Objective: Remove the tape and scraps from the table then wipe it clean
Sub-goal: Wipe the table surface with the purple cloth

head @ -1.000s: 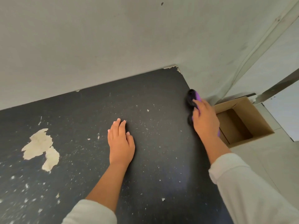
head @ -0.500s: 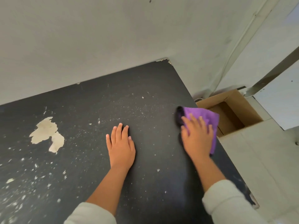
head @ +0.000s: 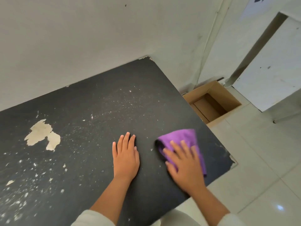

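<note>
I see the purple cloth lying flat on the dark bench, near its right edge, pinned under my right hand; the fingers are spread apart and pressed on the cloth, not clamped round it. My left hand rests flat just beside it, fingers together, holding nothing.

The main risk, as I judge it, is a stroke running off the near right corner, where the surface is chipped: the cloth could snag there or slip to the floor. Sweeping rightward would also scatter the white flecks onto the tiles, missing the cardboard box, which sits further back. The pale peeled patch on the left could tear more if rubbed.

Open room lies leftward and towards the wall.
</note>
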